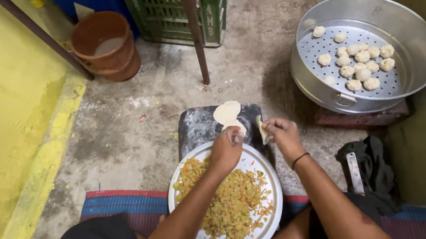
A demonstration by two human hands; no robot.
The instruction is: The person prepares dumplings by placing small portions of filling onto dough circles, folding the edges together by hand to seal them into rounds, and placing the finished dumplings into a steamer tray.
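L hand [227, 147] pinches a dough disc [236, 127] over the far rim of the filling plate [257, 162]; R hand [283, 133] just beside, pinching a folded dough piece [263, 130]. More discs [226, 111] on dark board [200, 127] just beyond. Steamer tray [414, 45] w/ dumplings [359, 61] well apart, to the R.

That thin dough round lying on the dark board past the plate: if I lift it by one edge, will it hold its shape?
Probably not. The dough round looks very thin and flat, so it would likely droop and fold. It seems light and may tear if pinched hard. A dusty film on the dark board, maybe flour, suggests it should peel off without sticking.
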